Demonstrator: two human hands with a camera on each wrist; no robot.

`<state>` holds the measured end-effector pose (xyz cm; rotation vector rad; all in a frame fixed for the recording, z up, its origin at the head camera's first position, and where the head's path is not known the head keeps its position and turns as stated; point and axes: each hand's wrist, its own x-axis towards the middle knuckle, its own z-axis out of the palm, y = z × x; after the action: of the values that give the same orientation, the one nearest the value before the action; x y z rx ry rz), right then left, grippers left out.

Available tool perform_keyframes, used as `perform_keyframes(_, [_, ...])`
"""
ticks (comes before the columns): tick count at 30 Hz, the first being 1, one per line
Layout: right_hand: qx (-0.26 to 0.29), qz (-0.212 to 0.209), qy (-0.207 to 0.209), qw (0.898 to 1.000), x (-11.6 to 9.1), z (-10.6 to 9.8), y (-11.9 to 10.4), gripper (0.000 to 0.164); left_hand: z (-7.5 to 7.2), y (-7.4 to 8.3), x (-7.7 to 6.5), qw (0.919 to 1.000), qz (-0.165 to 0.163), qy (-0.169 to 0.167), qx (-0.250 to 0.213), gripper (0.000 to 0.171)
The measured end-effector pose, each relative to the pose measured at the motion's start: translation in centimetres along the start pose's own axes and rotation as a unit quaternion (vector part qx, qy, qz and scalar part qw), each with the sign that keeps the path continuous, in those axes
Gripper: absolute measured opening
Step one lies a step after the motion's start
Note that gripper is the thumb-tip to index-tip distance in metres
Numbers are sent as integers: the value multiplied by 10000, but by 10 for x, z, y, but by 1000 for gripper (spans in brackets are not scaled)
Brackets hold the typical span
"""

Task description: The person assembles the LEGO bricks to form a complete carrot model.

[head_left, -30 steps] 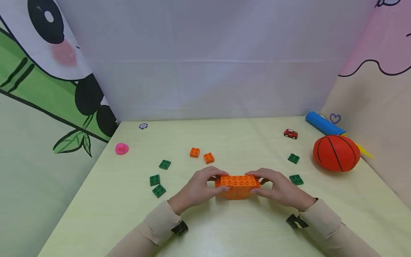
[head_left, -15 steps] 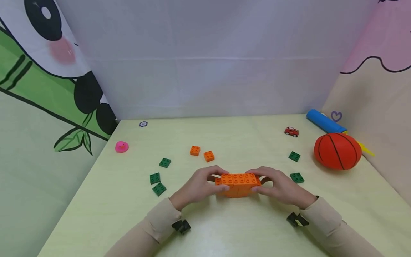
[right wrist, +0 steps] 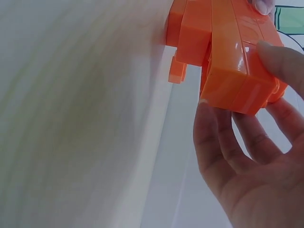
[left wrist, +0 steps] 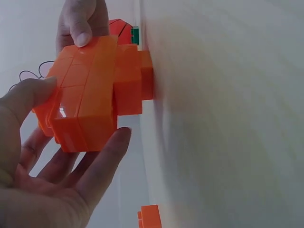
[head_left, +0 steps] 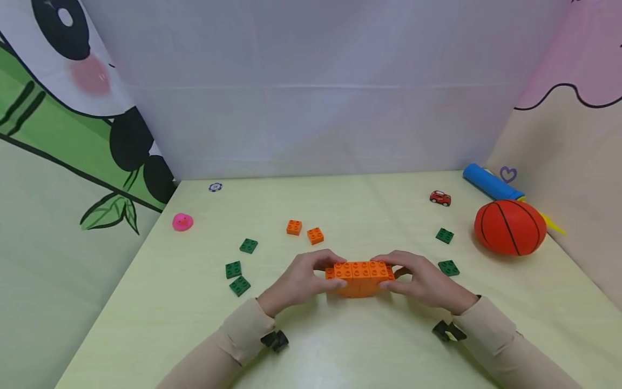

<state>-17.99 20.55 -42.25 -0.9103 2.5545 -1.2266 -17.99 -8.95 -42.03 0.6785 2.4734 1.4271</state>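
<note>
An orange toy-brick structure (head_left: 359, 278) stands near the front middle of the table, its studs facing up. Both wrist views show it stepped, with a wide upper part over narrower layers that reach down to the tabletop. My left hand (head_left: 302, 281) grips its left end, thumb on the near face and fingers behind. At the right end my right hand (head_left: 420, 278) holds it the same way. In the left wrist view the left thumb (left wrist: 35, 92) presses the smooth side of the bricks (left wrist: 85, 95). The right wrist view shows the right fingers (right wrist: 256, 137) curled under the end brick.
Two loose orange bricks (head_left: 293, 227) lie behind the structure. Several green bricks (head_left: 233, 269) are at left, and two green bricks (head_left: 448, 268) at right. Farther out are a pink duck (head_left: 182, 222), a chip (head_left: 215, 187), a red car (head_left: 440, 198), a basketball (head_left: 510, 227) and a blue cylinder (head_left: 492, 182).
The whole head view shifts slightly upward. Both hands keep their hold on the orange structure, which stays in place on the table.
</note>
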Motion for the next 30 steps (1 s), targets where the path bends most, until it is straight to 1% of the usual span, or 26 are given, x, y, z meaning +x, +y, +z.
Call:
perform_keyframes(2, [-12,20,3,10000,0,0,0,50,0,-1,0,10000,17,-68,39,31])
perform_keyframes(5, [-4,50,15,10000,-1,0,-1,52,-4,0,0,9994,19,-280,219,33])
perform_keyframes(8, [-68,29,28,10000,-1,-1,-1,53,-13,2,1,9979,-11,-498,418,44])
perform_keyframes(9, [-96,16,30,9999,0,-1,-1,53,-17,1,2,9977,-22,-504,464,48])
perform_keyframes(11, [-127,-24,57,9999,0,-3,-1,54,-26,-2,6,9979,-71,-333,555,52])
perform_keyframes(14, [-127,-34,74,9999,0,-4,-1,54,-38,-9,19,9963,-231,195,806,54])
perform_keyframes(16, [-80,8,81,9999,0,-4,-1,54,-42,-13,30,9924,-389,539,1031,52])
perform_keyframes(18, [-42,55,53,10000,-1,-4,0,54,-44,-15,41,9879,-611,725,1230,50])
perform_keyframes(20, [-17,62,43,10000,-2,-3,0,54,-45,-17,51,9828,-822,827,1436,49])
perform_keyframes(24, [-3,7,99,10000,-3,-1,0,54,-42,-22,66,9728,-1114,907,1819,47])
perform_keyframes(27, [-11,14,112,9999,-3,0,0,55,-39,-26,71,9667,-1282,930,2010,46])
perform_keyframes(30, [-3,56,96,9999,-2,0,0,55,-37,-30,73,9616,-1402,926,2168,44])
